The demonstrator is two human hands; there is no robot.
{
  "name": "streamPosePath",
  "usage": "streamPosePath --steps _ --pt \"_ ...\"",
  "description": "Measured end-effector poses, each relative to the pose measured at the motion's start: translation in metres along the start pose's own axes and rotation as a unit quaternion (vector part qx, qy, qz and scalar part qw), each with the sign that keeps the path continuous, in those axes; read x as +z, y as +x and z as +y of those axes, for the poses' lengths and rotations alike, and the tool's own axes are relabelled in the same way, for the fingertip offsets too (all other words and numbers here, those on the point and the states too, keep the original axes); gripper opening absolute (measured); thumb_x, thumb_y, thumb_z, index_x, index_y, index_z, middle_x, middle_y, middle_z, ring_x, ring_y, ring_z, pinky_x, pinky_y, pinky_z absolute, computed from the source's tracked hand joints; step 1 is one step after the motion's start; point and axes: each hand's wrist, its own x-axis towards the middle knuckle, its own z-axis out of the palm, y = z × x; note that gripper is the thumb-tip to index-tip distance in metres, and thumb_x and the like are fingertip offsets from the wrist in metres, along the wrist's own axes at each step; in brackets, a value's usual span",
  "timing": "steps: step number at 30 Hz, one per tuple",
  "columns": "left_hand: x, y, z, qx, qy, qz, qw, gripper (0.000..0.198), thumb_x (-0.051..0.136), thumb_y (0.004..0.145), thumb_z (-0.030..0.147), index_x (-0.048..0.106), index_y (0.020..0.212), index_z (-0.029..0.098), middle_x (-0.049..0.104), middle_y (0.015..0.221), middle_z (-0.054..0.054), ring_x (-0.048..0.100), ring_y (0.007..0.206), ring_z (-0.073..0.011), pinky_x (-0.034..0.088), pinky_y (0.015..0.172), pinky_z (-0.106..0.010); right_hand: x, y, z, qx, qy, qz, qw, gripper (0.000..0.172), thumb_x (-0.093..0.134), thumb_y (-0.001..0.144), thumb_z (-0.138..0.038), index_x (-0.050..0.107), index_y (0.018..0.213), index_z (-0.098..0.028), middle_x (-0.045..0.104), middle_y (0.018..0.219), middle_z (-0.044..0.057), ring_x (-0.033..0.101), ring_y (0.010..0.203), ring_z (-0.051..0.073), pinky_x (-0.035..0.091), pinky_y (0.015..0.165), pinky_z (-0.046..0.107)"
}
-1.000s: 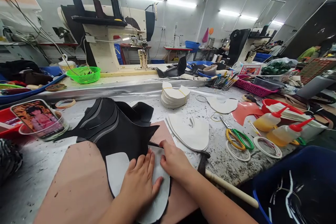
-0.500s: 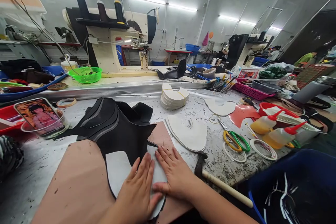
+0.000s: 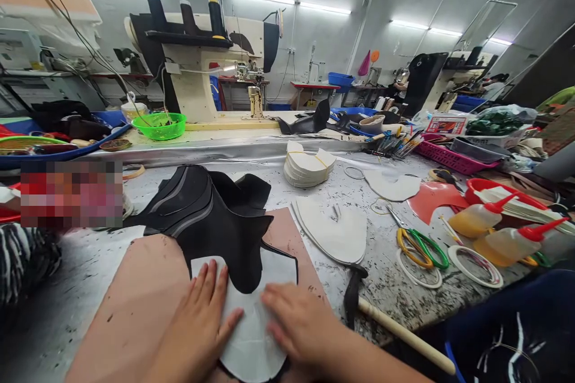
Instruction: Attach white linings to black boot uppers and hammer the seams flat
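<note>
A pale U-shaped liner piece (image 3: 251,335) lies on black shoe-upper material, whose dark edge shows around it. My left hand (image 3: 197,311) rests flat on the liner's left arm, fingers spread. On its right side, my right hand (image 3: 300,317) presses with fingers slightly bent and a little blurred; neither hand grips anything. Just beyond is a stack of black upper pieces (image 3: 220,239) with grey curved stripes. Beneath everything is a pinkish-brown board (image 3: 121,299). To the right of my right hand lies a hammer (image 3: 399,329) with a wooden handle.
More white liner pieces (image 3: 332,227) and a banded stack (image 3: 308,167) lie beyond the board. Scissors (image 3: 417,245), tape rolls (image 3: 476,266) and glue bottles (image 3: 512,245) are at right. A sewing machine (image 3: 193,84) stands behind; a blue bin (image 3: 453,359) is at lower right.
My left hand has moved up and left onto the liner's left arm. My right hand has slid down off its upper right arm, uncovering more liner. The view has turned slightly left.
</note>
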Motion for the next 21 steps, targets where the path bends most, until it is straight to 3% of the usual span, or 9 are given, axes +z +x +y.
streamPosePath --steps 3,7,17,21 --pt "0.001 0.015 -0.017 -0.035 -0.004 -0.064 0.997 0.077 0.032 0.081 0.067 0.038 0.136 0.014 0.036 0.140 -0.020 0.036 0.128 -0.0341 0.036 0.097 -0.047 -0.013 0.031 0.012 0.110 -0.049 0.011 0.993 0.033 0.048 0.080 -0.013 0.056 0.112 -0.017 0.058 0.111 0.010 0.054 0.098 0.024 0.044 0.082 0.033" --pt "-0.004 0.020 -0.019 -0.035 -0.009 -0.088 0.995 0.082 0.040 0.074 0.072 0.038 0.136 0.018 0.035 0.141 -0.019 0.033 0.129 -0.0342 0.034 0.099 -0.048 -0.018 0.057 0.021 0.109 -0.062 0.014 0.992 0.034 0.047 0.080 -0.015 0.055 0.113 -0.019 0.059 0.102 0.008 0.054 0.091 0.025 0.045 0.074 0.035" --pt "-0.002 0.017 -0.017 -0.023 0.005 -0.056 0.998 0.082 0.037 0.075 0.073 0.041 0.134 0.016 0.039 0.138 -0.020 0.036 0.127 -0.0355 0.033 0.098 -0.048 -0.017 0.057 0.021 0.120 -0.073 0.008 0.990 0.034 0.048 0.080 -0.016 0.056 0.112 -0.023 0.059 0.099 0.006 0.055 0.089 0.023 0.042 0.071 0.032" --pt "-0.010 0.012 -0.006 0.006 0.033 0.017 0.999 0.074 0.041 0.078 0.066 0.052 0.125 0.011 0.047 0.132 -0.021 0.040 0.123 -0.0383 0.031 0.097 -0.048 -0.021 0.051 0.022 0.117 -0.071 0.022 0.990 0.022 0.051 0.078 -0.013 0.061 0.095 -0.022 0.059 0.097 0.004 0.054 0.091 0.019 0.041 0.073 0.027"
